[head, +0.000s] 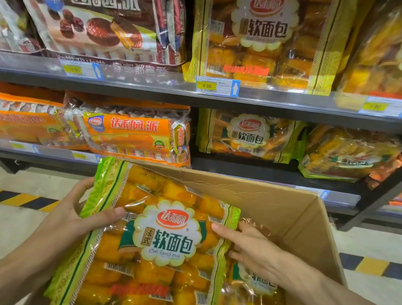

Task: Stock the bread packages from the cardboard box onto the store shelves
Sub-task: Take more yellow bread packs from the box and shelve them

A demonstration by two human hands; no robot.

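Observation:
A green-edged clear bread package [150,254] full of orange rolls is held flat over the open cardboard box [297,219]. My left hand [81,215] grips its left edge, thumb on top. My right hand [250,248] grips its right edge. Another bread package [253,303] lies inside the box beneath, partly hidden. Matching bread packages stand on the upper shelf [262,31] and on the lower shelf [246,135], with a bare stretch of lower shelf board [257,172] in front of them.
Brown pie bags [102,22] fill the upper shelf's left side. Orange pie bags [132,134] fill the lower left. A price rail [215,86] runs along the upper shelf edge. Yellow-black floor tape [15,199] crosses the pale floor.

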